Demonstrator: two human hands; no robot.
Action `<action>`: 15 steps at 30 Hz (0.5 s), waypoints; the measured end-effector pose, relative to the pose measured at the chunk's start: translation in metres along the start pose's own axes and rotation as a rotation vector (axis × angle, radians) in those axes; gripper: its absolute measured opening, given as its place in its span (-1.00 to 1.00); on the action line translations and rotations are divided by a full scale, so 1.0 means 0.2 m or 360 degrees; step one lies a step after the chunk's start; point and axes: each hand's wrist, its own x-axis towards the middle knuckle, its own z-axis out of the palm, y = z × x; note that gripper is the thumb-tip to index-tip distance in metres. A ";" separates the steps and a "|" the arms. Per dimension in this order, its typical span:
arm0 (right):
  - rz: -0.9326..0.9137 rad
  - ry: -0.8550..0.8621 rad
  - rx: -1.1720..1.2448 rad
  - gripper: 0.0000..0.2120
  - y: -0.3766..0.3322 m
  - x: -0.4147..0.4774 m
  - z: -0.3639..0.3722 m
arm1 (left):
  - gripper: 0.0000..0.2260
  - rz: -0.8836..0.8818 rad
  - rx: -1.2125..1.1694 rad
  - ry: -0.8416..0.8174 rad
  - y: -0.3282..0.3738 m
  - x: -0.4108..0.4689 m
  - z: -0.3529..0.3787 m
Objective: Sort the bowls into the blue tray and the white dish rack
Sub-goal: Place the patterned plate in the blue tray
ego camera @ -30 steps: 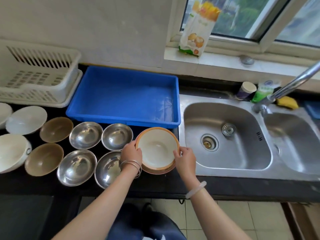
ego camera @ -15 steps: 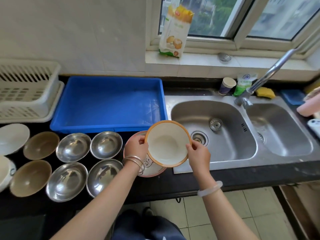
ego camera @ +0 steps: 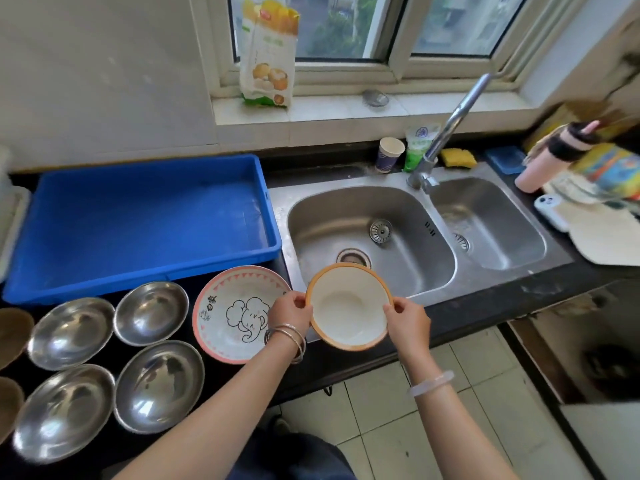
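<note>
Left hand [ego camera: 290,315] and right hand [ego camera: 408,322] each pinch opposite rims of the orange-rimmed white bowl [ego camera: 349,306], held tilted above the counter's front edge beside the sink [ego camera: 370,237]. Blue tray [ego camera: 145,223] holds nothing yet. Risk: rim-only pinch could slip, dropping the bowl onto the elephant plate [ego camera: 235,313]

the tray [ego camera: 138,282] sits at the back of the counter [ego camera: 485,306], with the sink [ego camera: 329,220] just to its right. in front of the tray lies a plate [ego camera: 228,306]. left of the plate, four bowls [ego camera: 150,311] stand in two rows of two. right of the plate, the left hand [ego camera: 289,315] and right hand [ego camera: 408,323] hold a bowl [ego camera: 348,308] between them over the sink's front edge. behind the sink stand a cup [ego camera: 389,154], a tap [ego camera: 450,126] and a sponge [ego camera: 458,158]. a bag [ego camera: 268,53] stands on the windowsill [ego camera: 346,109] above.
</note>
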 end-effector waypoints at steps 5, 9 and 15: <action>0.0046 -0.0055 -0.0005 -0.80 0.06 0.02 0.04 | -0.83 0.0033 0.0147 0.0004 -0.03 0.01 0.03; 0.0064 -0.0090 0.0062 -0.77 0.08 0.03 0.07 | -0.83 0.0025 0.0202 0.0010 -0.04 0.02 0.03; 0.0092 -0.0144 0.0121 -0.78 0.10 0.04 0.06 | -0.81 0.0044 0.0252 0.0001 -0.06 0.03 0.02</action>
